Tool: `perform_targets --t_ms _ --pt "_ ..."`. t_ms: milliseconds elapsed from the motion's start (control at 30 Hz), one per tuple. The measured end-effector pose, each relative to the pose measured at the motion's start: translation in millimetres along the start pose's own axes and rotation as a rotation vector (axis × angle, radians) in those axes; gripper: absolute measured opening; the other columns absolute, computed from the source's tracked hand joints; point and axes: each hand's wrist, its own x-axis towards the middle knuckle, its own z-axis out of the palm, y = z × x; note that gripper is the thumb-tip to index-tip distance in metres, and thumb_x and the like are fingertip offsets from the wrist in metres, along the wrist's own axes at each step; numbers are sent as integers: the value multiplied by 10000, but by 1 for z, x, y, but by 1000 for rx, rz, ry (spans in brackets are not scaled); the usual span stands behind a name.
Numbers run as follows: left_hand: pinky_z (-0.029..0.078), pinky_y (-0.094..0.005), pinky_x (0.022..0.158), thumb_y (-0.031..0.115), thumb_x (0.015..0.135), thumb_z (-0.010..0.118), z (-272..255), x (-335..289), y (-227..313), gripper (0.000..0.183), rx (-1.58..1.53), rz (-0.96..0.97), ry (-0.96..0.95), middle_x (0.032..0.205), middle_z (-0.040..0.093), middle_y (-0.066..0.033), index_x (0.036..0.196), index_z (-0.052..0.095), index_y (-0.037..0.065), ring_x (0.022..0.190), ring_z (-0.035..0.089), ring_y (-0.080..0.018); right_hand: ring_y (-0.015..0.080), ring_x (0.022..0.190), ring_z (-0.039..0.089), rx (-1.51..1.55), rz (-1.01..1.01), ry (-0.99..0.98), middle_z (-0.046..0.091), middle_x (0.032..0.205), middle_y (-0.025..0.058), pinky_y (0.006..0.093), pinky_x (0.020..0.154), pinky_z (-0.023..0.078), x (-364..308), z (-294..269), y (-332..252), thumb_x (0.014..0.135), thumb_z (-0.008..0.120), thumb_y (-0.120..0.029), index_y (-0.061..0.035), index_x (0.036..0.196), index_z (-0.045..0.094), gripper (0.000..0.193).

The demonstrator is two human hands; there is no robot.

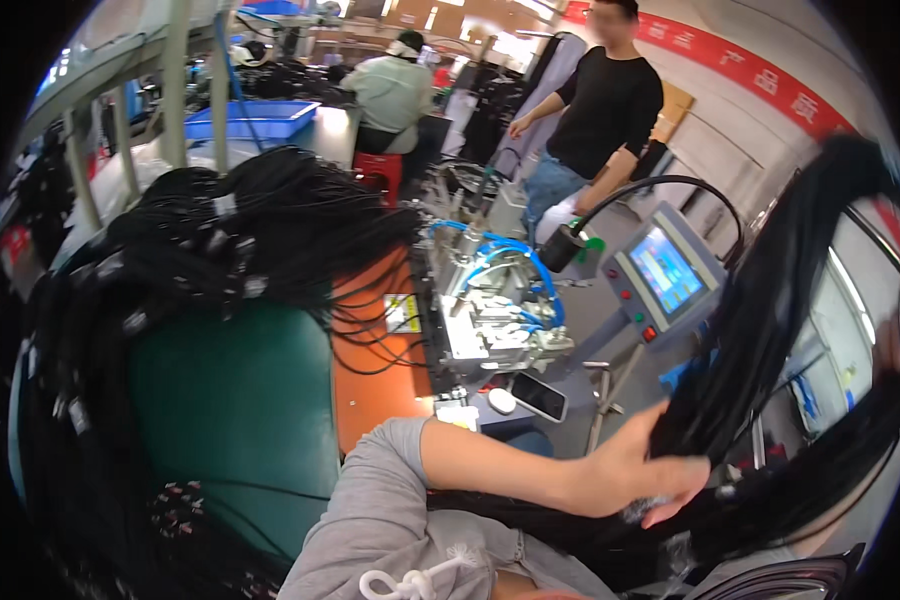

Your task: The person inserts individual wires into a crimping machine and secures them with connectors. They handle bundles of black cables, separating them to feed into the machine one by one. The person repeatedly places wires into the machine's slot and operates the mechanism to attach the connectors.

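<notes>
My left hand (638, 470) reaches across to the right, its fingers wrapped round a thick bundle of black cables (740, 340). The bundle arches up beside the right rim and loops back down below the hand. Clear plastic wrap shows on it just under my fingers. My right hand (888, 345) is a blurred patch of skin at the far right edge, close to the cable loop; its fingers cannot be made out. To the left, a large pile of black cables (170, 230) with pale ties lies around a green surface (235, 400).
An orange board (375, 300) adjoins a lit machine (500, 310) with blue air tubes. A control panel with a screen (665, 270), a phone (538, 397) and a round white object (501, 401) are nearby. One person (605, 110) stands beyond; another (392, 95) sits farther back. Blue tray (260, 120) behind.
</notes>
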Motion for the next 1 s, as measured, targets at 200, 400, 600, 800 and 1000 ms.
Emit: perform_targets --t_ms 200,400,600,800,1000 --pt "384 -255 457 365 985 411 16 -38 122 394 370 607 262 638 507 -69 912 495 -13 469 464 -117 314 1248 432 931 684 -842 508 1281 249 413 1117 270 -55 58 280 766 646 -588 71 1263 450 848" --pt "386 -243 478 251 971 479 36 -147 199 264 137 573 613 671 428 -17 895 464 -1 525 415 -96 219 580 590 571 819 -656 578 674 125 332 540 472 -131 87 307 692 690 -365 27 1187 513 656" --pt "381 -219 459 181 930 534 97 -248 182 205 161 846 1085 688 415 4 844 436 23 522 417 -70 250 543 623 418 876 -945 622 694 182 320 510 482 -63 105 259 655 764 -140 86 1274 435 736" --pt "328 -233 459 184 962 464 144 -321 213 186 501 929 895 610 373 -2 852 369 67 477 343 -79 210 695 651 500 669 -758 651 834 178 302 620 514 23 209 220 644 731 -218 77 1185 514 653" --pt "493 -242 538 185 858 678 91 -468 328 251 1622 684 2098 763 639 -100 923 601 -45 593 600 -143 202 903 587 320 -10 -649 537 1186 181 332 841 487 110 372 302 889 637 -244 -13 1340 421 551"
